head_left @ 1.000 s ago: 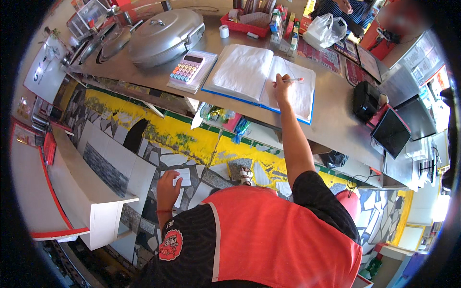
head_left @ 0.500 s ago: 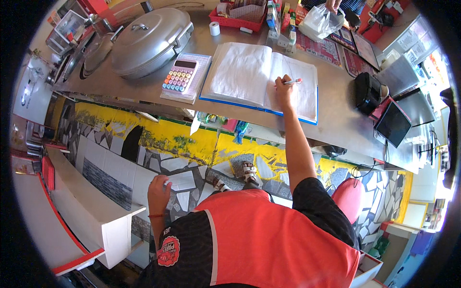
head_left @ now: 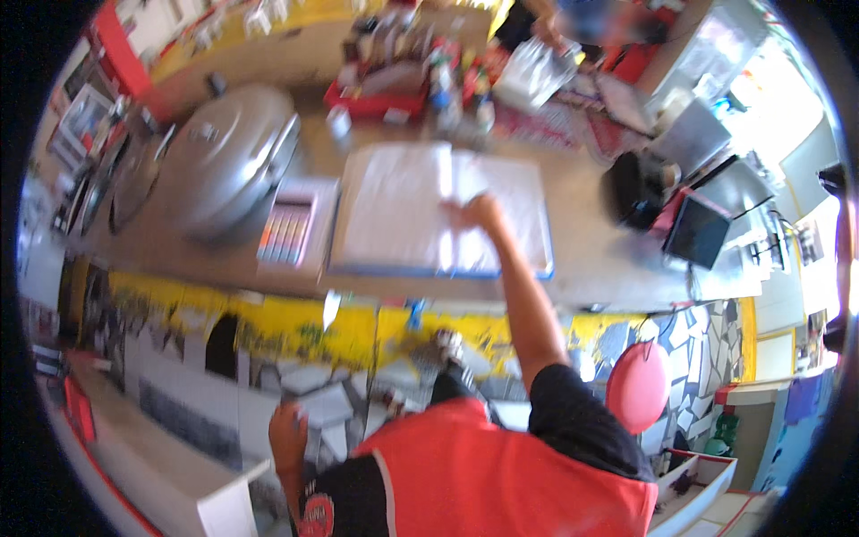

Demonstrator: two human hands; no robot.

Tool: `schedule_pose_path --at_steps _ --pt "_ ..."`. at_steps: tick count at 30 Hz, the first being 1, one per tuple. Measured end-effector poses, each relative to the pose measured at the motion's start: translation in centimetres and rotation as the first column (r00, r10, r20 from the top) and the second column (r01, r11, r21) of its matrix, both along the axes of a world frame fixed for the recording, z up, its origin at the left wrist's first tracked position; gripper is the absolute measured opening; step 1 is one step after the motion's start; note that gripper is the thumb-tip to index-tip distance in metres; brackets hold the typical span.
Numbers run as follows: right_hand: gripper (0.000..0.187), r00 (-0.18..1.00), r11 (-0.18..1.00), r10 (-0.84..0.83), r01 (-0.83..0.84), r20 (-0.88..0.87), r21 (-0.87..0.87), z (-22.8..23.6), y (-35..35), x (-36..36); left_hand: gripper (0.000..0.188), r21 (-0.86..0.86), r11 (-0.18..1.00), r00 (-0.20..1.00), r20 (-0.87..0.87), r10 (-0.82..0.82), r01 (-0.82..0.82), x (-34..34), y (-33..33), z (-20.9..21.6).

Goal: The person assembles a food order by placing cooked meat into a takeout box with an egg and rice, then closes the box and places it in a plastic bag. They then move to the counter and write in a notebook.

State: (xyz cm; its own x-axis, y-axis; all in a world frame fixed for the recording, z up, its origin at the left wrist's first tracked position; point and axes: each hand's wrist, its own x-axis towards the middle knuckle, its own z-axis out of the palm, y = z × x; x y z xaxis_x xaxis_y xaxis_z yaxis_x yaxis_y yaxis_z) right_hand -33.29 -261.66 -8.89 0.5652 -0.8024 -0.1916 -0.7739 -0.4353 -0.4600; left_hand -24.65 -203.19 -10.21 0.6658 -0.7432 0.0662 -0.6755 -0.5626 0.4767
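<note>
An open ledger notebook (head_left: pixel 394 210) with a blue cover lies on the metal counter. Over its right-hand page is my right hand (head_left: pixel 480 213), its fingers drawn together and blurred. The pen they held half a second ago barely shows through the smear. Low on the left, away from the counter, hangs my left hand (head_left: pixel 288 434), fingers loosely bent, with nothing seen in it. Left of the ledger, a pastel calculator (head_left: pixel 290 231) with coloured keys rests on a smaller notebook (head_left: pixel 322 219).
A large lidded metal pot (head_left: pixel 228 157) stands at the left of the counter (head_left: pixel 591 242). Behind the ledger are a red basket (head_left: pixel 376 103) and a tissue roll (head_left: pixel 338 122). Another person's hand (head_left: pixel 548 31) holds a white plastic bag (head_left: pixel 535 76). A dark tablet (head_left: pixel 698 231) stands right; a pink stool (head_left: pixel 639 387) below.
The whole view has shifted and blurred, with the counter lower in it. My right hand has moved left and nearer across the page, toward the ledger's middle fold. My left hand still hangs low.
</note>
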Motion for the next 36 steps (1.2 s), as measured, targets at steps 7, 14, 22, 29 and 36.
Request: schedule_pose_path --at_steps 7,14,22,29,36 --pt "0.060 -0.079 0.866 -0.483 -0.187 0.872 0.463 8.5 -15.3 -1.7 0.019 0.077 0.981 0.980 -0.079 0.184 -0.178 -1.2 -7.7 0.4" --pt "0.073 -0.307 0.583 -0.792 -0.640 0.528 0.501 10.6 -29.8 -0.8 0.017 0.035 0.985 0.979 -0.109 0.172 -0.169 -3.4 -16.4 1.4" --pt "0.069 -0.303 0.428 -0.889 -0.816 0.343 0.389 8.6 -31.9 -1.0 0.015 0.085 0.961 0.957 -0.100 0.271 -0.263 -5.5 -17.1 3.0" --pt "0.047 -0.030 0.566 -0.712 -0.616 0.702 0.548 11.2 -24.0 -2.6 0.013 0.023 0.964 0.960 -0.082 0.266 -0.265 -6.7 -15.1 4.0" --pt "0.021 0.683 0.071 0.152 -0.729 0.715 0.681 4.6 12.6 -13.0 0.014 0.071 0.972 0.967 -0.109 0.231 -0.224 -10.2 -7.5 2.6"
